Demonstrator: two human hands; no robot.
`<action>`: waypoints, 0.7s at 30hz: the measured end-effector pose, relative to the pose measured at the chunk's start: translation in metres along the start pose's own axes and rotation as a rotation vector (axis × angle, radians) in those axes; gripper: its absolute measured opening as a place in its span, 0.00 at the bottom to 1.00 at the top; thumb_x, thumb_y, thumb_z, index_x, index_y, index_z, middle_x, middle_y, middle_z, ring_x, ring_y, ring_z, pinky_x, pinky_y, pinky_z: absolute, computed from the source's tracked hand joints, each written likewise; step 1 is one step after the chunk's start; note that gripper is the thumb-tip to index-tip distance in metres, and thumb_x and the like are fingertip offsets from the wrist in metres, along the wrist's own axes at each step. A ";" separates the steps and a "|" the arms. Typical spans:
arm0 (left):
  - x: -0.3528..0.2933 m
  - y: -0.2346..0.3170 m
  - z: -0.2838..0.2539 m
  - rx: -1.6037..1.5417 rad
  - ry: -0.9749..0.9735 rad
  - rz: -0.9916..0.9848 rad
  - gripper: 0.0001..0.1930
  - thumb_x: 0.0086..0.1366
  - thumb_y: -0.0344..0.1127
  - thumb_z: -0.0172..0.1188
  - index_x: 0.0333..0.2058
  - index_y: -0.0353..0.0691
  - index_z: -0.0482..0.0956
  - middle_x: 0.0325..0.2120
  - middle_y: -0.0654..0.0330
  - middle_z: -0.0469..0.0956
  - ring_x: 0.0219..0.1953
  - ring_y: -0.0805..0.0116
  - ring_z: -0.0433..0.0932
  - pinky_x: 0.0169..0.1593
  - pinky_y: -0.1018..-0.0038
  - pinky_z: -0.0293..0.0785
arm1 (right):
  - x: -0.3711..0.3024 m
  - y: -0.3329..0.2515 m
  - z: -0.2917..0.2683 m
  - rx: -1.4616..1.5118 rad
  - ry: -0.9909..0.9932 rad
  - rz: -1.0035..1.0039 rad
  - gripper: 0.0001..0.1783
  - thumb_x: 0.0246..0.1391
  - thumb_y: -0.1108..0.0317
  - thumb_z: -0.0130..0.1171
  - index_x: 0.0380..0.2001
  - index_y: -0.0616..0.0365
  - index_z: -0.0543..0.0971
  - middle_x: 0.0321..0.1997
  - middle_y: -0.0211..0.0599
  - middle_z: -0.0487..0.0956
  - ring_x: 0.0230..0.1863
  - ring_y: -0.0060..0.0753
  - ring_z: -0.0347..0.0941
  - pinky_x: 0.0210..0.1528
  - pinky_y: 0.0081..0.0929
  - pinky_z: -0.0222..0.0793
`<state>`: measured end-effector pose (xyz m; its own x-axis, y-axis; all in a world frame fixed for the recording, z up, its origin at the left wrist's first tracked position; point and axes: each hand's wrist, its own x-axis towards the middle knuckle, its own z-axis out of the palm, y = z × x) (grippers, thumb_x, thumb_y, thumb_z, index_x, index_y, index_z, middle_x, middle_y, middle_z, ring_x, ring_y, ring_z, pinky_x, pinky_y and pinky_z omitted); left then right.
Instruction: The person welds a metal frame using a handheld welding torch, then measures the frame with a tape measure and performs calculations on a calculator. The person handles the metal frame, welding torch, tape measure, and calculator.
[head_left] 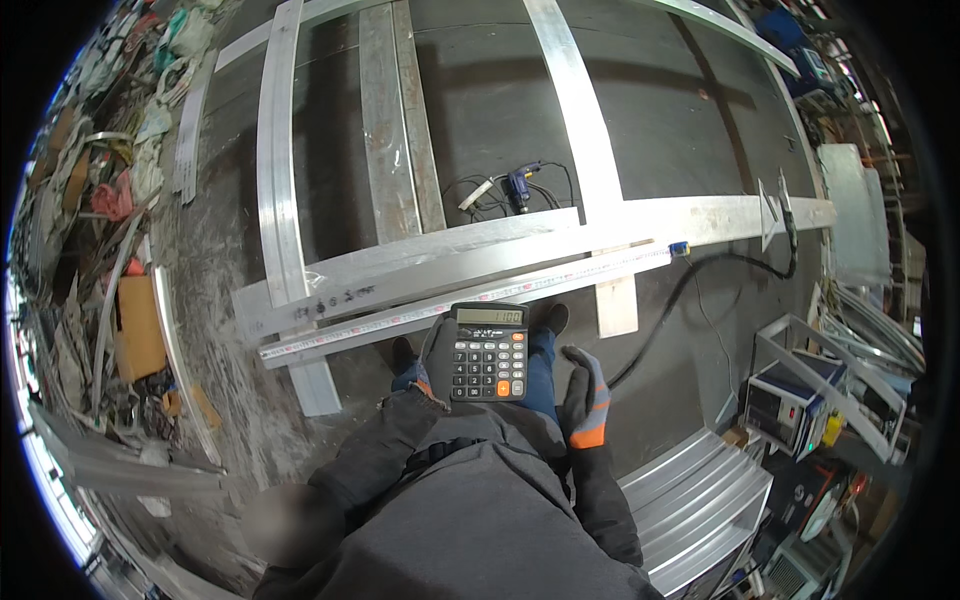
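My left hand (436,358), in a grey glove with orange trim, holds a black desk calculator (488,352) flat in front of me, its display facing up. My right hand (586,395), gloved the same way, hovers just right of the calculator with fingers apart and nothing in it. Below the calculator, on the dark floor, lies a long aluminium profile (520,250) with a tape measure (470,297) stretched along its near edge. My shoes show under the calculator.
More aluminium bars (277,180) cross the floor. A blue power drill (518,187) with cable lies beyond the profile. Scrap and debris (110,200) are piled at left. A welding machine (790,395) and stacked profiles (700,500) stand at right, with a black hose (690,280) nearby.
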<state>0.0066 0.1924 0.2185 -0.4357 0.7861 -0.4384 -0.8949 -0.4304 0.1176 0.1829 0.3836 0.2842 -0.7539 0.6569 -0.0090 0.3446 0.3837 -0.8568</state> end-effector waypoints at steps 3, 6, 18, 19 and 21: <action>0.034 -0.053 0.053 -0.210 -0.097 -0.134 0.25 0.81 0.51 0.48 0.63 0.39 0.73 0.56 0.50 0.81 0.51 0.55 0.85 0.53 0.56 0.86 | 0.034 0.025 -0.039 0.061 -0.179 0.089 0.19 0.73 0.73 0.46 0.61 0.63 0.77 0.54 0.47 0.84 0.52 0.40 0.83 0.55 0.34 0.77; 0.063 -0.108 0.073 -0.259 0.048 -0.160 0.29 0.79 0.55 0.48 0.66 0.37 0.71 0.59 0.46 0.79 0.53 0.51 0.84 0.55 0.51 0.84 | 0.073 0.051 -0.091 -0.036 -0.296 -0.115 0.24 0.63 0.75 0.55 0.62 0.56 0.78 0.46 0.49 0.84 0.48 0.55 0.80 0.50 0.44 0.77; 0.128 -0.227 0.057 -0.169 0.453 0.055 0.19 0.79 0.47 0.55 0.59 0.42 0.78 0.52 0.55 0.83 0.48 0.63 0.84 0.52 0.64 0.84 | 0.131 0.160 -0.198 0.155 -0.334 0.214 0.16 0.65 0.76 0.53 0.54 0.60 0.80 0.44 0.52 0.84 0.46 0.52 0.83 0.47 0.39 0.76; 0.128 -0.233 0.056 -0.009 0.479 0.101 0.24 0.78 0.52 0.54 0.61 0.40 0.76 0.54 0.53 0.81 0.52 0.60 0.83 0.54 0.60 0.83 | 0.134 0.182 -0.199 0.110 -0.220 0.276 0.12 0.74 0.68 0.50 0.51 0.60 0.80 0.35 0.39 0.86 0.34 0.25 0.79 0.38 0.25 0.72; 0.126 -0.242 0.051 0.277 0.471 0.200 0.32 0.77 0.60 0.51 0.65 0.38 0.73 0.59 0.50 0.79 0.58 0.54 0.80 0.60 0.54 0.80 | 0.150 0.240 -0.191 0.214 -0.038 0.469 0.10 0.71 0.66 0.56 0.45 0.62 0.79 0.34 0.34 0.84 0.33 0.21 0.76 0.36 0.24 0.70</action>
<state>0.1634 0.4177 0.1802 -0.5656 0.3922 -0.7254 -0.8192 -0.3681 0.4397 0.2594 0.6984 0.1754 -0.5669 0.7010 -0.4327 0.5314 -0.0902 -0.8423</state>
